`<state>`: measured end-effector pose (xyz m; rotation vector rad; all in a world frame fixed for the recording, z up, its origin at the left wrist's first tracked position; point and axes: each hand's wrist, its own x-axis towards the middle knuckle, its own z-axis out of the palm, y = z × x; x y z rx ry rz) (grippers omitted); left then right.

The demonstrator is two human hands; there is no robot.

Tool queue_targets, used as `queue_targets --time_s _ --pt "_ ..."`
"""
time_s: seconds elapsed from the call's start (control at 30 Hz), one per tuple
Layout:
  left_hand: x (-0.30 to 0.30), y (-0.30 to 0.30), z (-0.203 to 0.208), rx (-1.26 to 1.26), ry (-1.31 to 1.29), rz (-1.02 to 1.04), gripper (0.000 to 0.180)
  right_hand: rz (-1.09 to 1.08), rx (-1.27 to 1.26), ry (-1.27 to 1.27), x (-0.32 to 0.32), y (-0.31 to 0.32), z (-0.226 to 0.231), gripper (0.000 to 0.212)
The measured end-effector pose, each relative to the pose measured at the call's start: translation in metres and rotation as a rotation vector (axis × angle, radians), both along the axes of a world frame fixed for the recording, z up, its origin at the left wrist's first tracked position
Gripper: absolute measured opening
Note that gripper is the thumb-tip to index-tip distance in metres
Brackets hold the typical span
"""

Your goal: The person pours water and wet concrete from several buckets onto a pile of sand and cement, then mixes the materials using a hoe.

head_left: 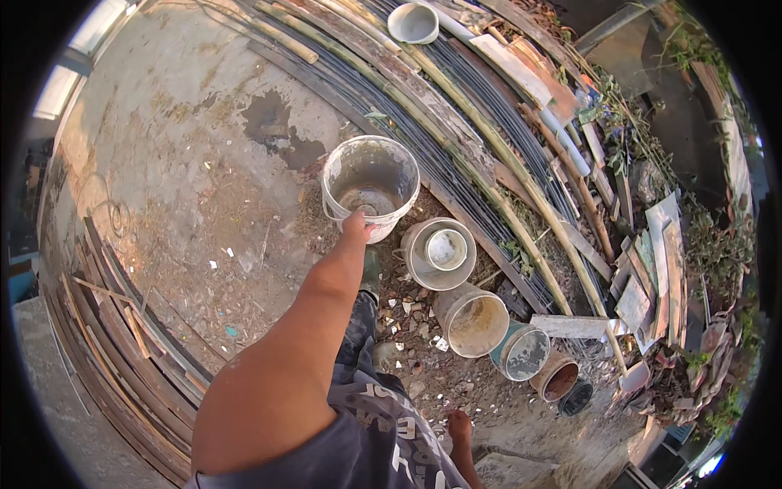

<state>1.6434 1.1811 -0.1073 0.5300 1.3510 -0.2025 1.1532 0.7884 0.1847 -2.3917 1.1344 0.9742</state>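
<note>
My left arm reaches forward, and my left hand [358,226] is closed on the near rim of a large white bucket [394,226]. The bucket tilts toward me; its inside is stained grey, and a thin handle hangs at its left side. Low at my right side, my right hand [459,425] is curled, with nothing visible in it. Nearest the held bucket is a pale bucket [417,269] with a smaller white pail [445,249] inside it. Beyond that, toward the lower right, lies a beige bucket [446,306] with a dried coating inside.
A teal bucket [525,352], a brown bucket [560,377] and a dark bucket [576,398] continue the row. Bamboo poles [468,167] and dark rods [436,143] run along the right. A white basin [413,24] rests on them. Wooden planks [122,334] lie left; rubble [415,326] covers the ground.
</note>
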Motion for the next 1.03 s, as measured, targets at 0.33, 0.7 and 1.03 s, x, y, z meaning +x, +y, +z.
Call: queue_targets --time_s 0.33,0.7,1.03 --pt "-0.056 0.123 0.164 0.680 -0.420 -1.613 0.046 0.217 0.622 -0.189 0.328 0.112 -0.038 0.027" --pt "-0.315 0.185 0.263 0.088 0.006 -0.931 0.088 1.532 0.251 -0.048 0.537 0.148 -0.115 0.033" --pt "-0.352 0.233 0.332 0.505 0.195 -0.393 0.081 1.617 0.597 -0.169 0.592 0.473 -0.074 0.051"
